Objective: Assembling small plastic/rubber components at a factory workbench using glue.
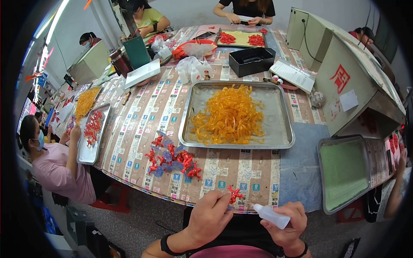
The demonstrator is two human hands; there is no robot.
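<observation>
Pinching a red figure in front of the metal tray, the left hand is nearly closed; the right hand curls round a white bottle whose nozzle slants leftward toward the figure.

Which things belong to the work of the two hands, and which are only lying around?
Belong to the work:
red figure, in the left hand
white bottle, in the right hand
probably red and purple pieces
perhaps orange pieces

Apparently lying around:
black box
flask
green-lined tray
</observation>
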